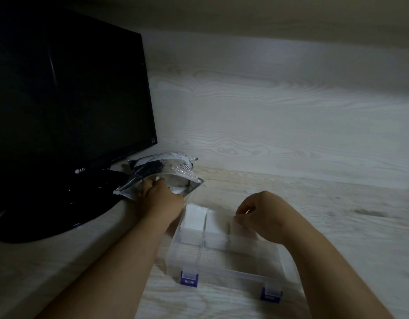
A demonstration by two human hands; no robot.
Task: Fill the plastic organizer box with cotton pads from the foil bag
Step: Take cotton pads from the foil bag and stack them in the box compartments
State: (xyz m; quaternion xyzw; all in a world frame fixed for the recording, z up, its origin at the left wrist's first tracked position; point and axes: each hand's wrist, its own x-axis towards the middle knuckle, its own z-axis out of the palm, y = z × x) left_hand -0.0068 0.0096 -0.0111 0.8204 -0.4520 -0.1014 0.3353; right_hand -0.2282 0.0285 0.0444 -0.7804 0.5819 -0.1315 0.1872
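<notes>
Where the bench (337, 226) lies nearest the camera, a clear box (245, 263) is seen on its pale wood grain, compartments uncovered, with two purple latches (189, 277) fixed along its near wall. The near compartments are shown bare. White pads (194, 217) are stacked in the far row, in the left compartment and, it seems, the one beside it. What lies farther right in that row is hidden by the right hand (261, 215). That hand is held above the far right part of the box, knuckles up, its fingers (243, 206) curled and the thumb tip brought close to the forefinger. Whether anything is pinched there cannot be told, as the picture is dim and blurred at that spot.

Just beyond the box's far left corner, the left hand (159, 194) is stretched to the open mouth of a silvery bag (162, 168), which is laid on the bench with its mouth turned toward the person. Its fingers (148, 184) are pushed into the mouth, and something white is glimpsed at their tips and deeper inside. Whether they are closed on a pad or on the bag's lip cannot be told. The bag is set against the round base (49, 215) of a dark monitor (67, 88), by which the left side of the view is filled. Behind everything, a pale wood-grain wall (268, 100) is seen.
</notes>
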